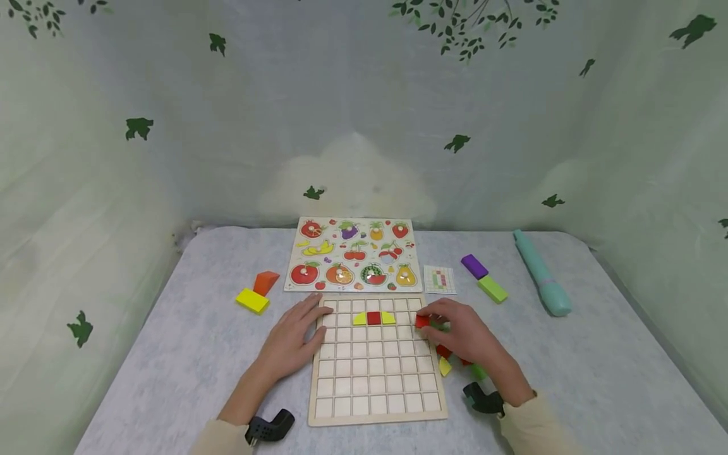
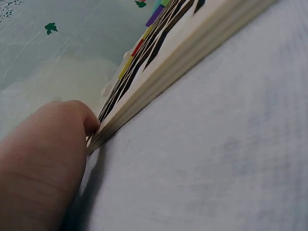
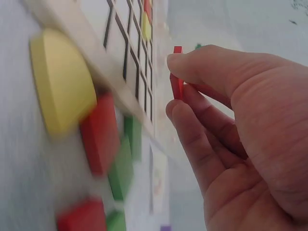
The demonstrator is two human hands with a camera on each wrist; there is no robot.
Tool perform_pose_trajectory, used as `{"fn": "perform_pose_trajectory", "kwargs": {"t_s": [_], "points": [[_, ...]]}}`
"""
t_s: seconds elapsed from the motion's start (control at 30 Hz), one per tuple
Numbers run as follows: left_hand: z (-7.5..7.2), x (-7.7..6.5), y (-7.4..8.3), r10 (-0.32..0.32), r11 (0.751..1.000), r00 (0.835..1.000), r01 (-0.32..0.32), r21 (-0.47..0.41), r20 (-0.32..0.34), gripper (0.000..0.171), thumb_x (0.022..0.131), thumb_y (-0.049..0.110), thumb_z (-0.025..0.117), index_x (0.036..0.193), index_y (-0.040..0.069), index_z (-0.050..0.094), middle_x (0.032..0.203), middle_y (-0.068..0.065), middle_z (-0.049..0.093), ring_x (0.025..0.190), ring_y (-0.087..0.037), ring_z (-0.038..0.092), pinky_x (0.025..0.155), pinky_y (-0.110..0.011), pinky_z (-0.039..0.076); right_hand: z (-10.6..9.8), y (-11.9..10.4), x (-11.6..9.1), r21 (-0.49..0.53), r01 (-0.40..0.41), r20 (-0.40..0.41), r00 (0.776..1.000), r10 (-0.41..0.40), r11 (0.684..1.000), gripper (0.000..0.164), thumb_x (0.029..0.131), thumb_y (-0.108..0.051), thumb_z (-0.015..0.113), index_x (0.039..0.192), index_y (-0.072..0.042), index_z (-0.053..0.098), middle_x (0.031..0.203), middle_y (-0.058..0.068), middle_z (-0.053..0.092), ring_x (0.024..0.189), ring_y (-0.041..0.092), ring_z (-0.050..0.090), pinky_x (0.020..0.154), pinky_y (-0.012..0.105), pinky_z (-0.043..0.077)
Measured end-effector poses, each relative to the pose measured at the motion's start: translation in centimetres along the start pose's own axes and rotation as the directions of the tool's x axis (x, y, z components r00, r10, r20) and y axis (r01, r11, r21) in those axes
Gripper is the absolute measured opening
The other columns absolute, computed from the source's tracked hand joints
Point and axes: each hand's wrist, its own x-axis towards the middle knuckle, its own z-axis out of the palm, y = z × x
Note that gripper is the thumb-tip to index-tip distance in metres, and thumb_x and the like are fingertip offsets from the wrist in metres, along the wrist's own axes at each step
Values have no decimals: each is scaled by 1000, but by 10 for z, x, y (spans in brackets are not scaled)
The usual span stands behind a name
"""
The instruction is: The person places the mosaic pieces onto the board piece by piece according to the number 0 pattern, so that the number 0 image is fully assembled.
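A wooden grid board (image 1: 376, 366) lies flat on the table. In an upper row of its cells, a red square piece (image 1: 373, 318) sits between two yellow pieces (image 1: 360, 319). My left hand (image 1: 290, 338) rests along the board's left edge, fingers extended onto the frame; the left wrist view has the thumb (image 2: 57, 144) against the side. Over the board's upper right edge, my right hand (image 1: 463, 328) pinches a small red block (image 3: 177, 72) between thumb and fingertips. Under that hand lie loose pieces: a yellow quarter-round one (image 3: 62, 82), red blocks (image 3: 100, 134) and green blocks (image 3: 121, 168).
A fruit puzzle board (image 1: 352, 256) lies behind the grid, with a small pattern card (image 1: 440, 280) on its right. Purple (image 1: 474, 266) and light green blocks (image 1: 492, 289) and a teal tapered object (image 1: 543, 275) lie right. Orange (image 1: 265, 282) and yellow blocks (image 1: 253, 301) lie left.
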Motion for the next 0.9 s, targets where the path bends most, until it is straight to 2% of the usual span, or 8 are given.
{"fn": "perform_pose_trajectory", "kwargs": {"t_s": [0.17, 0.43, 0.67, 0.9], "points": [[-1, 1, 1, 0, 1000, 1000, 0, 2, 15, 41, 101, 26, 62, 141, 16, 63, 163, -10, 42, 152, -30, 38, 123, -54, 32, 11, -11, 4, 14, 55, 36, 998, -55, 998, 27, 90, -17, 80, 116, -14, 76, 107, -5, 69, 92, 12, 62, 82, 31, 59], [-1, 0, 0, -15, 1000, 1000, 16, -21, 9, 40, 100, 25, 63, 140, 17, 64, 163, -9, 42, 151, -30, 38, 123, -55, 32, 31, -25, 12, 1, 73, 29, 997, -73, 997, 25, 89, -16, 81, 114, -16, 78, 109, -6, 72, 91, 10, 62, 83, 28, 58], [0, 0, -1, -14, 999, 1000, 14, -35, 11, 41, 100, 26, 62, 140, 17, 63, 164, -9, 41, 152, -30, 37, 123, -55, 31, 43, -28, 13, -86, 143, 16, 990, -142, 986, 20, 88, -16, 82, 108, -16, 83, 108, -5, 75, 103, 16, 67, 88, 35, 58], [-1, 0, -1, -7, 999, 1000, 8, -48, 11, 40, 101, 25, 61, 140, 17, 63, 163, -8, 42, 152, -29, 37, 124, -54, 31, 48, -25, 11, -127, 208, -27, 977, -213, 970, 21, 86, -15, 82, 107, -15, 83, 99, -3, 67, 87, 13, 58, 71, 24, 52]]}}
